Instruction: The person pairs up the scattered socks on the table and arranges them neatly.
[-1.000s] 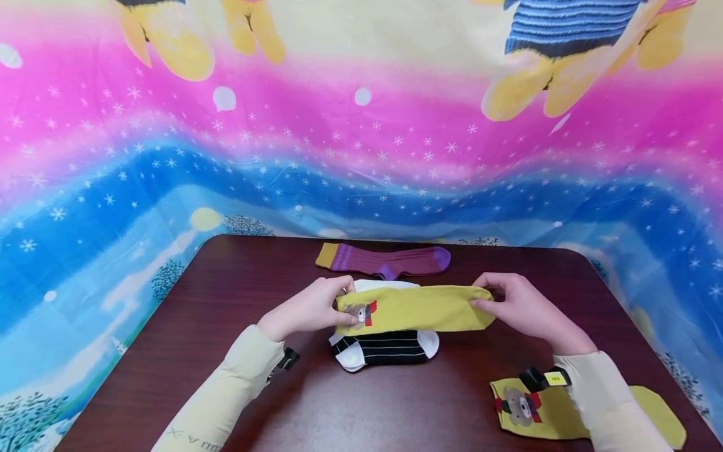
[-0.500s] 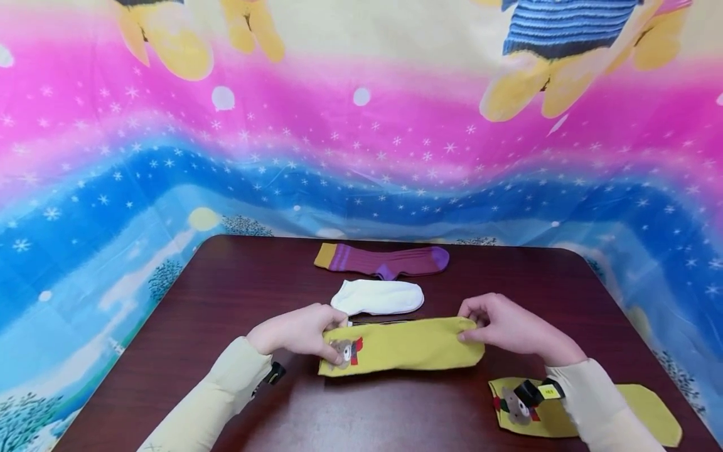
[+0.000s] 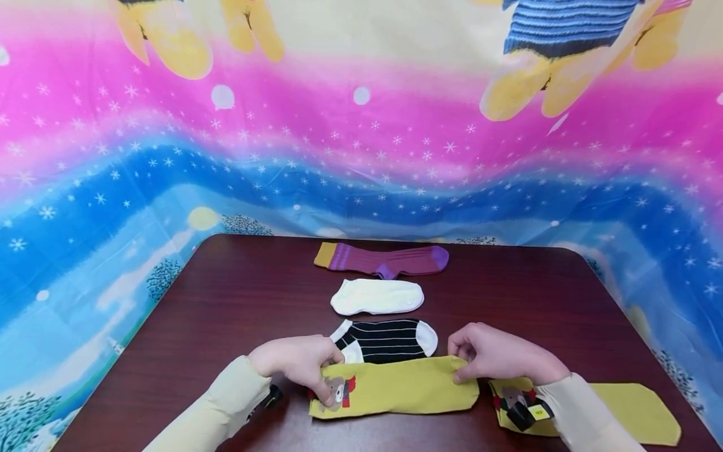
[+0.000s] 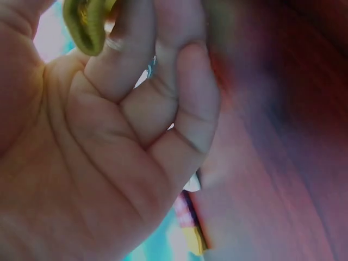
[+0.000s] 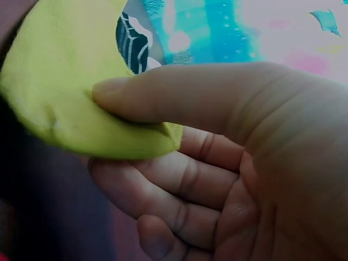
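Stretched sideways between both hands is a yellow sock (image 3: 401, 387) with a bear's face near its cuff. My left hand (image 3: 299, 363) pinches the cuff end; in the left wrist view only a bit of the yellow cuff (image 4: 87, 27) shows above the palm. At the toe end, my right hand (image 3: 499, 353) grips between thumb and fingers, and the right wrist view shows the thumb (image 5: 157, 95) lying over the fabric. Just behind the held sock lies a black sock (image 3: 390, 339) with white stripes and white heel and toe, its near edge partly covered.
A second yellow bear sock (image 3: 632, 411) lies at the front right, partly under the right sleeve. Farther back on the dark wooden table (image 3: 226, 295) are a white sock (image 3: 378, 297) and a purple sock (image 3: 390, 260) with a yellow cuff. A printed cloth (image 3: 361, 157) hangs behind.
Both hands have brought the yellow sock toward the front of the table, slightly left. The white sock and then the black striped sock have come into view behind it.
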